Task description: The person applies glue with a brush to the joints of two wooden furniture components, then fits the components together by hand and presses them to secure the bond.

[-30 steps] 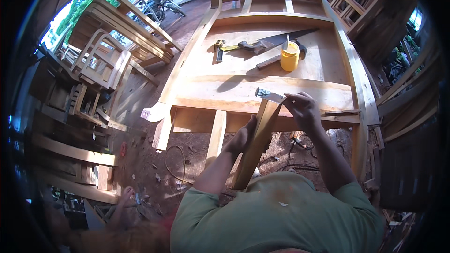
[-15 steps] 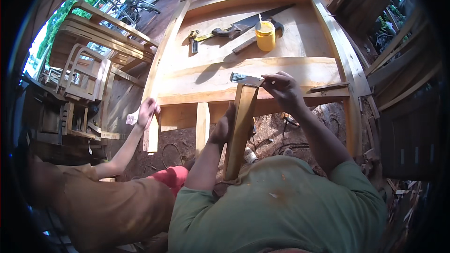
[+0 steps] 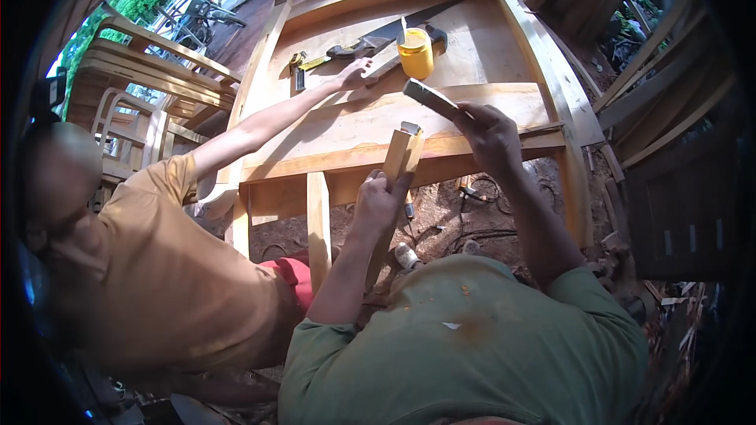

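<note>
My left hand (image 3: pixel 376 203) is wrapped round a wooden post (image 3: pixel 402 153), which stands tilted with its top end up near the frame's front rail. A small pale grey patch covers part of that end. Raised above and to the right of it, my right hand (image 3: pixel 487 130) grips a flat, narrow strip (image 3: pixel 429 98) with a dark grey face; its exact kind is unclear. The strip is apart from the post. From the left, a co-worker's hand (image 3: pixel 358 73) reaches over the wooden frame (image 3: pixel 283 159) to the handle end of a hammer (image 3: pixel 383 67).
On the panel inside the frame are an open yellow jar (image 3: pixel 416 55) with a stick in it, a handsaw (image 3: pixel 394 31) and a yellow-and-black tool (image 3: pixel 303 65). A thin wooden strip (image 3: pixel 543 129) lies on the front rail. Cables (image 3: pixel 480 232) trail over the floor; chair frames (image 3: pixel 130 122) stand left.
My right hand has lifted the strip off the post's top, and the post has tilted and lowered a little. The co-worker has leaned in, moving a hand from the frame's corner to the hammer.
</note>
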Demonstrator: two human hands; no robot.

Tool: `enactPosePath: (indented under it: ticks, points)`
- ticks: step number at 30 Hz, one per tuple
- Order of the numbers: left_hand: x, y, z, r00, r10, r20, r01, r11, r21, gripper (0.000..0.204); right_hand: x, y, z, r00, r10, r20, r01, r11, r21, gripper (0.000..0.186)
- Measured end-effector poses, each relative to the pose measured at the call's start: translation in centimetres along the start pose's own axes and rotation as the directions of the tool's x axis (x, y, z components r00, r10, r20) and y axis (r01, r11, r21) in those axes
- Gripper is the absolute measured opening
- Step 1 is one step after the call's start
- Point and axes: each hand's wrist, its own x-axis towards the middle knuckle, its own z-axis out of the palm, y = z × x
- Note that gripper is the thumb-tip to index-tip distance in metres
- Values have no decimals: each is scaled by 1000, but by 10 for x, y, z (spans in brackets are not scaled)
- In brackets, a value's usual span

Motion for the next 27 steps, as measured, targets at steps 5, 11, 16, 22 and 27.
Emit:
enactPosePath:
  ticks: [5, 11, 16, 22, 27]
  points:
    - [-3, -1, 11, 965, -236, 111, 254, 949, -189, 57, -20, 4, 14, 998, -64, 14, 64, 998, 31, 19]
    - [-6, 15, 10, 975, -189, 117, 208, 961, -180, 57, -18, 34, 28, 995, -99, 17, 97, 993, 73, 21]
    - [-3, -8, 9, 948, -239, 211, 311, 836, -452, 49, 11, 62, 20, 989, 103, -102, -55, 918, 393, 20]
    - [55, 33, -66, 999, -31, 14, 30, 611, -791, 50, -9, 68, -22, 911, 340, 235, -392, 534, 749, 27]
    - [61, 70, -75, 984, -77, -158, -112, 419, -901, 40, -34, 52, -39, 886, 379, 268, -436, 478, 763, 24]
